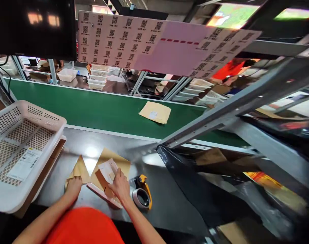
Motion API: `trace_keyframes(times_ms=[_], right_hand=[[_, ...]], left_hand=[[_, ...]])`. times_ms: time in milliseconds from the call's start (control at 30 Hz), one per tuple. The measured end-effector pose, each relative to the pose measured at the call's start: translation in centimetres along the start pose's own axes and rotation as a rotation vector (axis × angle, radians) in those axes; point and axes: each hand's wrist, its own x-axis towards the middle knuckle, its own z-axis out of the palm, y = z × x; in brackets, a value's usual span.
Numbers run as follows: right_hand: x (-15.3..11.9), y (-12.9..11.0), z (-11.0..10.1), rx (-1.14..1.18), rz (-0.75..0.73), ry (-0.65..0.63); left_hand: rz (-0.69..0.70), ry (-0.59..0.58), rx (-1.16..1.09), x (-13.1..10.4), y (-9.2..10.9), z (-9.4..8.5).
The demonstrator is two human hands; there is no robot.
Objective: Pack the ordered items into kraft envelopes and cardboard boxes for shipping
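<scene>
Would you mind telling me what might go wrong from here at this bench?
The tape dispenser sits close beside the right hand and forearm, so a sideways move might knock it. The brown paper looks creased at the left hand and could tear if pulled hard. The pale item at the right hand might slip if gripped loosely.

a parcel-packing warehouse: green conveyor belt (106,112), board of qr codes (169,51), stacked baskets (97,78), tape dispenser (147,188).
</scene>
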Motion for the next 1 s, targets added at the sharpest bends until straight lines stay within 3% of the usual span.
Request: trace_keyframes(times_ms=[133, 267, 800, 1000], right_hand=[[-0.7, 1.5, 0.4, -0.035, 0.022, -0.004], [-1.4, 1.2, 1.9, -0.039, 0.059, -0.027], [-1.0, 0.7, 3.3, -0.087, 0.089, -0.038], [-1.8, 0.9, 1.7, -0.002, 0.058, -0.033]], left_hand=[[0.046, -0.045, -0.004, 1.2, -3.1, 4.6], [0.139, -0.108, -0.028, 1.2, -4.8, 7.0], [0.057, -0.162, -0.122, 2.5, -6.7, 7.2], [-0.022, -0.104, -0.137, 2.4, -5.6, 8.3]])
